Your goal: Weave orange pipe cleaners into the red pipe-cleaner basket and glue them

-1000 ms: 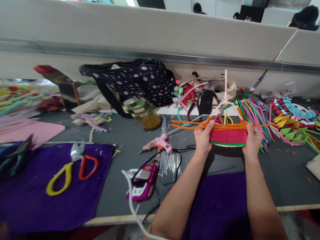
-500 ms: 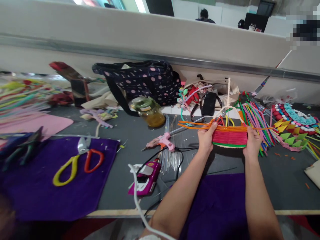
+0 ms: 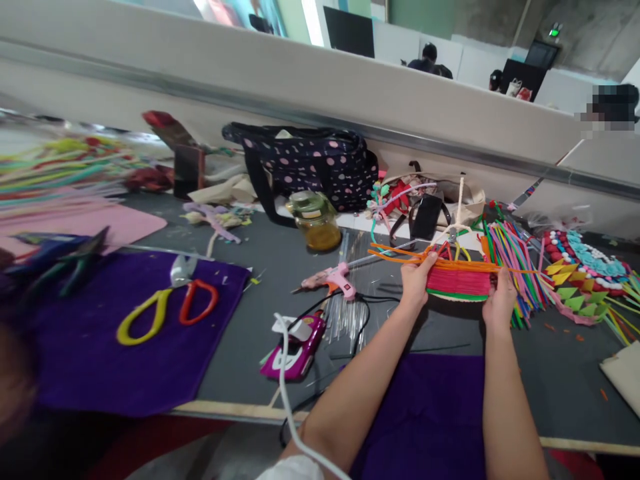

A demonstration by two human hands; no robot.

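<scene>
A woven craft piece (image 3: 457,283) hangs between my two hands, over the table. It has pink rows, a green row at the bottom edge and orange pipe cleaners (image 3: 393,253) along the top, their ends sticking out sideways. A white braided cord (image 3: 461,200) rises above it. My left hand (image 3: 417,280) is closed on the piece's left edge, thumb on top. My right hand (image 3: 500,297) pinches its right edge; some of those fingers are hidden behind. A bundle of colored pipe cleaners (image 3: 515,260) lies just beyond my right hand.
Left of my arms lie a pink glue gun (image 3: 343,281) with its cord, clear sticks (image 3: 345,320) and a magenta device (image 3: 300,350). Scissors (image 3: 183,270) rest on purple cloth (image 3: 150,373). A jar (image 3: 316,223) and dotted bag (image 3: 310,160) stand behind. A beaded wreath-like piece (image 3: 590,260) lies right.
The view has tilted and swung left, so the table items appear shifted right. Both hands keep hold of the woven piece, which now slopes slightly down to the right.
</scene>
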